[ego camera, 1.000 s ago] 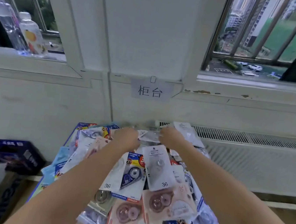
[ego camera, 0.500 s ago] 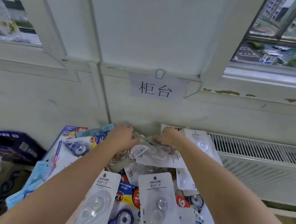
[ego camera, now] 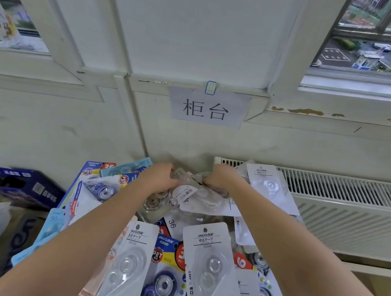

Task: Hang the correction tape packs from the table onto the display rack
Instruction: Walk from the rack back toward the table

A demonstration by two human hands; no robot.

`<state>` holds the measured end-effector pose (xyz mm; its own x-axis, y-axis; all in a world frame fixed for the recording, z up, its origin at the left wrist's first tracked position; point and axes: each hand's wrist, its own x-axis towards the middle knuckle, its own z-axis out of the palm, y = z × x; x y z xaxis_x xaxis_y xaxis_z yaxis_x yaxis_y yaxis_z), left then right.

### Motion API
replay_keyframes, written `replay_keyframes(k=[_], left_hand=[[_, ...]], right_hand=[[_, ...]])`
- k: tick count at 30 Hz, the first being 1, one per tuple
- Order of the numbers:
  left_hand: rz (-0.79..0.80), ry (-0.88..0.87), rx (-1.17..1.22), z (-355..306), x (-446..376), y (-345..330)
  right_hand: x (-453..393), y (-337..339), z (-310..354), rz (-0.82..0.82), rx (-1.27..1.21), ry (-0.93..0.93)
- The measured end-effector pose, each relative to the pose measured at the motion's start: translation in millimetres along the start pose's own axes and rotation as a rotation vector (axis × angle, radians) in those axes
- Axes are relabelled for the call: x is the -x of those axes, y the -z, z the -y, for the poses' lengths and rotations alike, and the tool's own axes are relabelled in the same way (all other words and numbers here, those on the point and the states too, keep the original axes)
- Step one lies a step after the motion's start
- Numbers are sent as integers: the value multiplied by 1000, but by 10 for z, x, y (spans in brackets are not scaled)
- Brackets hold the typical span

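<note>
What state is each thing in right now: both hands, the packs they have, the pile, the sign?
Left hand: fingers curled, gripping packs at the pile's far end.
Right hand: pinching the same bunch.
Held packs: lifted slightly, bunched, not hung.
Pack pile: loose, overlapping, face up.
Paper sign: clipped to the wall.
Radiator: fixed under the window.

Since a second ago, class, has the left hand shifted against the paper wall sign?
Cannot tell: the left hand sits below the sign, but the camera itself moved.

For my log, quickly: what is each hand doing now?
Left hand: grips a clear correction tape pack.
Right hand: pinches the same pack.
</note>
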<state>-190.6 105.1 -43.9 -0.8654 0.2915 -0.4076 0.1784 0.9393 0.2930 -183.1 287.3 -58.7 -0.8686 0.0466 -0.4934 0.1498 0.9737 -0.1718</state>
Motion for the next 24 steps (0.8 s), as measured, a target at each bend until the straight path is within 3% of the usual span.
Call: replay_keyframes(k=[12,24], left_hand=[[-35,34,230,85,-13,101],[-58,64,730,64,-14,210]], right_hand=[[-10,-52,-68,-86,-161,-25],[23,146,-138,-199,-341,4]])
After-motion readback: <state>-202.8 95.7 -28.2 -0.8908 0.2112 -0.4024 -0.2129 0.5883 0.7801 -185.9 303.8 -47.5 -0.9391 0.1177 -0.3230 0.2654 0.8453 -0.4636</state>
